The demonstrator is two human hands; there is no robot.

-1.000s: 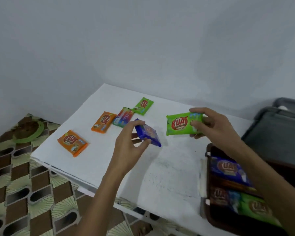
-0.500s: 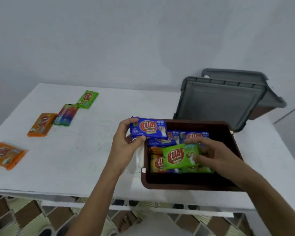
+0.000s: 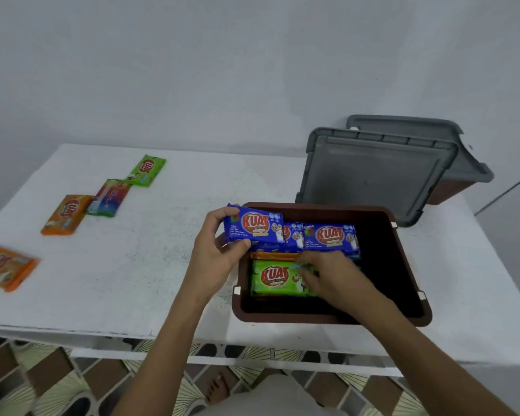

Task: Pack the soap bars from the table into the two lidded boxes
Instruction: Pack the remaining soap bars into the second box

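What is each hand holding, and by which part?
Left hand pinches the blue soap bar by its left end. Right hand covers the right end of the green soap bar inside the brown box; a grip cannot be confirmed.

On my feed: a white table [image 3: 162, 265] flecked with dark specks, against a pale grey wall [image 3: 222, 70]; a dark brown box [image 3: 282, 318] with a grey lid [image 3: 373, 178]; a second box [image 3: 451, 190], brown under grey; the raised blue bar [image 3: 254, 226] bears a red-and-yellow logo, as does the packed blue bar [image 3: 330, 238]; I make out a boxed green bar [image 3: 275, 277] with a red logo, and an orange sliver [image 3: 270, 256]; loose wrappers run near orange bar [image 3: 6, 267], far orange bar [image 3: 65, 214], rainbow-striped bar [image 3: 110, 197], loose green bar [image 3: 146, 170]; floor tiles [image 3: 57, 382] show brown with cream fans.
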